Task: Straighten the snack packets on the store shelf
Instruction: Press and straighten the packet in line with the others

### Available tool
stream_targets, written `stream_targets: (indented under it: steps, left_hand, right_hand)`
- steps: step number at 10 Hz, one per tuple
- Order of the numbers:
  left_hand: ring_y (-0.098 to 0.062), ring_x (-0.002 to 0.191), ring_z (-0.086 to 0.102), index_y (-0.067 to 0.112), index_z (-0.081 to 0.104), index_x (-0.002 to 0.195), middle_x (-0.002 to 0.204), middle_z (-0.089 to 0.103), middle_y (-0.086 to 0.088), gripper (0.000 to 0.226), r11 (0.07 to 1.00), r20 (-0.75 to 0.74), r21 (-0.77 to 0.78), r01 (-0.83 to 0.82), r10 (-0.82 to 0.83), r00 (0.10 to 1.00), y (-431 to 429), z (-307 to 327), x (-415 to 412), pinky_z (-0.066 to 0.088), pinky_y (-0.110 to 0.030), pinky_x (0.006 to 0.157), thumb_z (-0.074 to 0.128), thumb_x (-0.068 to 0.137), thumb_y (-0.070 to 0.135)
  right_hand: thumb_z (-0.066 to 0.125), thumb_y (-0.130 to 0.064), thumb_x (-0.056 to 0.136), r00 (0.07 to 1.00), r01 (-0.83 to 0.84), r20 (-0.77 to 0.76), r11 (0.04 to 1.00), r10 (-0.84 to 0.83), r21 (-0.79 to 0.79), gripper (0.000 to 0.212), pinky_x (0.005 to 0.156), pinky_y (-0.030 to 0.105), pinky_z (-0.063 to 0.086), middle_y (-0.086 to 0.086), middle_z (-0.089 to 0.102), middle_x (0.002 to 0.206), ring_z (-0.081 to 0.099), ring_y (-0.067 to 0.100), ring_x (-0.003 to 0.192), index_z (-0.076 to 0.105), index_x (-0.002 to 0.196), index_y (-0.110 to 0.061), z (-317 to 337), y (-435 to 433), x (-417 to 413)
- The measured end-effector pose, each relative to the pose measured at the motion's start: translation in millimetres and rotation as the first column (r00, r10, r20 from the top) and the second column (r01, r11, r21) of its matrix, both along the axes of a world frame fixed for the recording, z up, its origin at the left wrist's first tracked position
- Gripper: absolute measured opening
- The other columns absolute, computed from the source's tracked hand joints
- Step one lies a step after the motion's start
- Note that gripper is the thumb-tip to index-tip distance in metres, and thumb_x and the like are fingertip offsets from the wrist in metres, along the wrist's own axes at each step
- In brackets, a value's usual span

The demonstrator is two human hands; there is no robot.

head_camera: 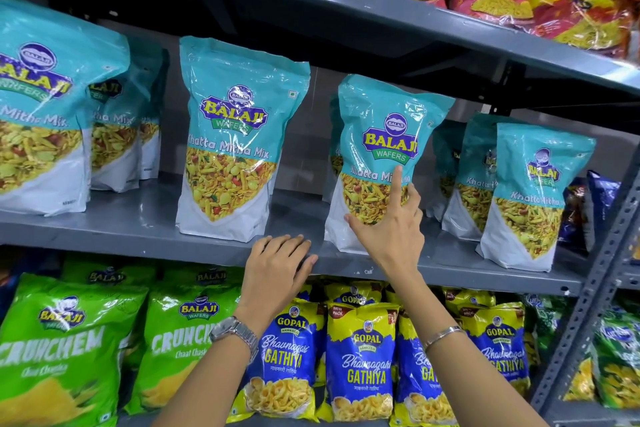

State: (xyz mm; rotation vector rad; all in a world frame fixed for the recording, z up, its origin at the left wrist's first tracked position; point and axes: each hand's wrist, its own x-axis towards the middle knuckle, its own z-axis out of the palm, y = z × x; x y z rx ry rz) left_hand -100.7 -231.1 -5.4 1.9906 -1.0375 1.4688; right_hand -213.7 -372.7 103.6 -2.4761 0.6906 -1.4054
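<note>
Two hands are up at the middle shelf, and only one of them is on a packet. Your right hand (391, 218) lies spread against the lower front of a teal Khatta Mitha Mix packet (381, 156), forefinger pointing up its face and thumb low near the left bottom corner; it presses flat and does not clasp. Your left hand (277, 263) rests loosely curled on the front lip of the grey shelf (138, 229), holding nothing, just left of that packet's base.

The packet stands upright on its bottom, long axis running up and down, though the top leans a little toward the right. It sits directly ahead of your right hand and slightly above it, so that hand is plainly the nearer one; the left would have to cross rightward to reach the packet's left edge.

Outward from there, a second teal packet (235, 135) stands well apart to the left, with bare shelf between. To the right, another teal packet (530, 198) stands at the shelf front, with more tucked behind it. Further left, the big near packet (45, 107) heads a row going back.

My judgement: the next move turns on nudging the touched packet's top leftward so it stands square and faces front, with the right hand doing the work.
</note>
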Motion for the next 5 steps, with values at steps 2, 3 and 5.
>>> stream_targets:
  steps: [2,3,5]
  left_hand:
    - [-0.018,0.1,0.064,0.017,0.072,0.104,0.108,0.071,0.0,0.036,1.0,-0.021,0.0,-0.004,0.004,1.0,0.4,0.8,-0.6,0.043,-0.037,0.089,0.046,0.096,0.04]
    - [-0.019,0.101,0.064,0.016,0.072,0.104,0.108,0.072,-0.001,0.039,1.0,-0.058,0.011,0.006,-0.006,0.998,0.6,4.9,-5.1,0.041,-0.037,0.09,0.043,0.096,0.04]
    - [-0.021,0.122,0.055,0.013,0.065,0.123,0.131,0.061,-0.006,0.04,0.991,-0.039,-0.068,0.116,-0.119,0.992,4.7,18.6,-21.2,0.036,-0.039,0.103,0.042,0.097,0.035]
  right_hand:
    - [0.072,-0.051,0.071,1.0,0.002,0.012,1.0,-0.002,0.014,0.108,0.082,0.051,0.048,0.015,0.021,0.149,0.034,0.04,0.126,-0.002,0.148,-0.033,0.8,4.2,0.3]
    - [0.071,-0.054,0.072,1.0,0.01,-0.001,1.0,-0.01,0.004,0.107,0.082,0.051,0.048,0.016,0.021,0.149,0.033,0.04,0.127,-0.001,0.148,-0.032,-0.8,5.2,-1.3]
    - [0.061,-0.057,0.08,0.997,0.04,0.073,0.999,-0.038,-0.02,0.092,0.081,0.052,0.049,0.019,0.025,0.149,0.032,0.039,0.129,0.009,0.149,-0.025,-11.3,13.0,-7.8]
